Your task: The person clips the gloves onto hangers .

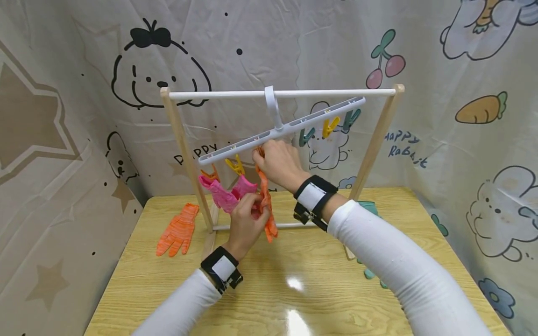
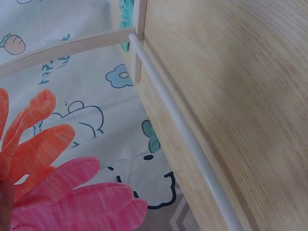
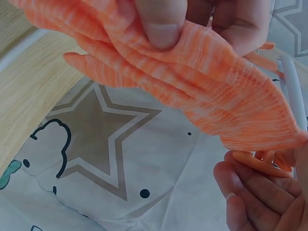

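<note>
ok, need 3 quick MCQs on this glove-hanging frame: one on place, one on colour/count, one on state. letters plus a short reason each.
1. Where does the loose orange glove lie?
A. on the table, left of the rack
B. on the top rail
C. in the left hand

2. How many pink gloves hang from the clip hanger?
A. none
B. two
C. four

3. How does the clip hanger sit on the rack's top rail?
A. level
B. tilted, left end lower
C. lying on the table

Answers:
1 A: it lies flat on the table outside the rack's left post.
2 B: two pink gloves hang at the left clips.
3 B: its left end sits clearly lower than its right.
</note>
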A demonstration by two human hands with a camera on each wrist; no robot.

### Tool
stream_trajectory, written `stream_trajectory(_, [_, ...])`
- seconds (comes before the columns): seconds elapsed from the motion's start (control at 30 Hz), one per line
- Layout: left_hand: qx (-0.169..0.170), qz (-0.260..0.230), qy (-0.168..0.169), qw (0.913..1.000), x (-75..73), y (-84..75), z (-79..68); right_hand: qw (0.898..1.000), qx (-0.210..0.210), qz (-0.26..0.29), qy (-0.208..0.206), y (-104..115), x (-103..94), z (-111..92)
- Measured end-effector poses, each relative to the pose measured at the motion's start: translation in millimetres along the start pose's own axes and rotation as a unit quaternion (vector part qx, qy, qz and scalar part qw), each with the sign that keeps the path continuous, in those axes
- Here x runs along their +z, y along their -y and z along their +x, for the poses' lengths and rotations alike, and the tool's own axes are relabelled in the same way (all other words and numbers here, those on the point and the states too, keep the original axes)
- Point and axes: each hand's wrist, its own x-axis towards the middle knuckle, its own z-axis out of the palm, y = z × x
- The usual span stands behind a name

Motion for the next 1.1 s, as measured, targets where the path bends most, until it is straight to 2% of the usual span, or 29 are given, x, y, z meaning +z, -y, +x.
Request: stream_trajectory(1.1, [0.007,0.004,-0.001,1.0000,-5.7,-1.6,9.5,0.999,0.014,-0.006,0.033,3.6,-6.1,1.5])
